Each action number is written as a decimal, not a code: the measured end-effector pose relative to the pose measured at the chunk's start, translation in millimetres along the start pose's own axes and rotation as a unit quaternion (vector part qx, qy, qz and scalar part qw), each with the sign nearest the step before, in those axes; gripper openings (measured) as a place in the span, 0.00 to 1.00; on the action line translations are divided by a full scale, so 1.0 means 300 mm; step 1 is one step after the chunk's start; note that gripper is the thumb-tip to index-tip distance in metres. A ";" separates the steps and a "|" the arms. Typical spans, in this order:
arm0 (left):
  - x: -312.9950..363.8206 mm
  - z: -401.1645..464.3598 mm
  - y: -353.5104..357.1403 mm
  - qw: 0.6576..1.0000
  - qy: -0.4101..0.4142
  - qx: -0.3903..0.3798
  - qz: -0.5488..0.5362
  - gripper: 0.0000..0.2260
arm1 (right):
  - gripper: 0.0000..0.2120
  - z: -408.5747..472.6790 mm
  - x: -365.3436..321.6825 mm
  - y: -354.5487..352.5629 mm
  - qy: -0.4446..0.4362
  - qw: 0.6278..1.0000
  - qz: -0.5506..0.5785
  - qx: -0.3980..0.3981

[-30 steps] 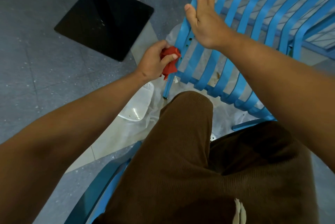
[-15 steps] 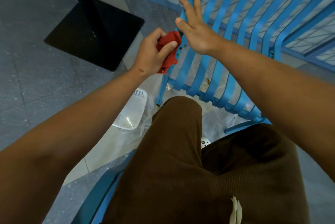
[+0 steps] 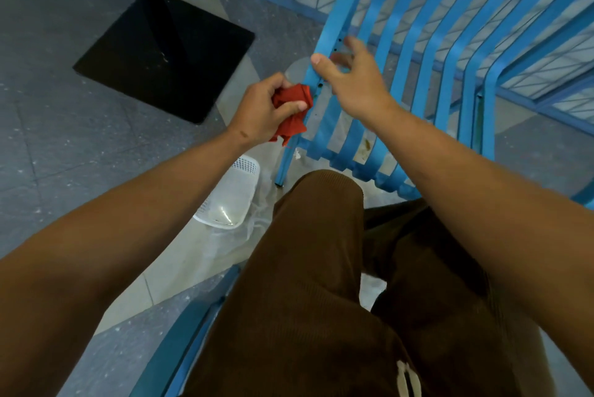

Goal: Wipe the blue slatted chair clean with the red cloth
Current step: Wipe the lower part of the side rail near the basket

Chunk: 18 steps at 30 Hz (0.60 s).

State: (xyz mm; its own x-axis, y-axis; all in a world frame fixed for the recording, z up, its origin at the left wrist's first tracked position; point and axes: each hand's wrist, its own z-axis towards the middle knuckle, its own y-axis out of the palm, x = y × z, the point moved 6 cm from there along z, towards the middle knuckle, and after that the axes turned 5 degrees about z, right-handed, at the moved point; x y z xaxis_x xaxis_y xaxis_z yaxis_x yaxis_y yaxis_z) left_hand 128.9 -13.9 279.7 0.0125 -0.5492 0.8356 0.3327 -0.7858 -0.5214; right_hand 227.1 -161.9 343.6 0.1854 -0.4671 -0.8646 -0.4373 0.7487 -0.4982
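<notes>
The blue slatted chair [image 3: 414, 53] stands in front of me, its seat slats running down to my knee. My left hand [image 3: 263, 110] grips the crumpled red cloth [image 3: 291, 112] and holds it against the chair's outer left slat. My right hand [image 3: 352, 81] hovers over the same slat just above the cloth, fingers spread and loosely bent, thumb toward the slat; whether it touches is unclear. A brown stain [image 3: 364, 146] marks a seat slat near the front edge.
A black square table base with its post [image 3: 167, 49] stands on the grey floor to the left. A white plastic basket [image 3: 231, 194] lies on a clear plastic sheet by the chair's front left leg. My brown trousers [image 3: 321, 268] fill the lower frame.
My left hand with the cloth rose along the left slat, then came back down. My right hand lowered from the backrest toward the seat and its fingers went from straight to loosely bent.
</notes>
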 end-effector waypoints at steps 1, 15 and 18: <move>-0.008 -0.005 0.007 1.000 0.002 0.001 0.004 0.11 | 0.24 -0.020 0.009 0.014 -0.015 1.000 -0.015 -0.018; -0.316 -0.034 0.217 0.992 -0.101 -0.079 0.016 0.10 | 0.11 -0.004 0.142 0.102 -0.029 0.978 -0.072 -0.195; -0.358 -0.042 0.242 0.985 -0.141 -0.096 0.034 0.10 | 0.10 0.022 0.164 0.099 -0.051 0.975 -0.110 -0.187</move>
State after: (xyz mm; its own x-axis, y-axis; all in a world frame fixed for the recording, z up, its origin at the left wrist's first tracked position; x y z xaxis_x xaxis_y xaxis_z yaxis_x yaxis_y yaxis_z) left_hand 139.9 -15.5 150.1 0.2982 -0.5226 0.7987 0.1382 -0.8044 -0.5778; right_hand 228.9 -159.6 286.0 0.3885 -0.5342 -0.7508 -0.6639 0.4028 -0.6301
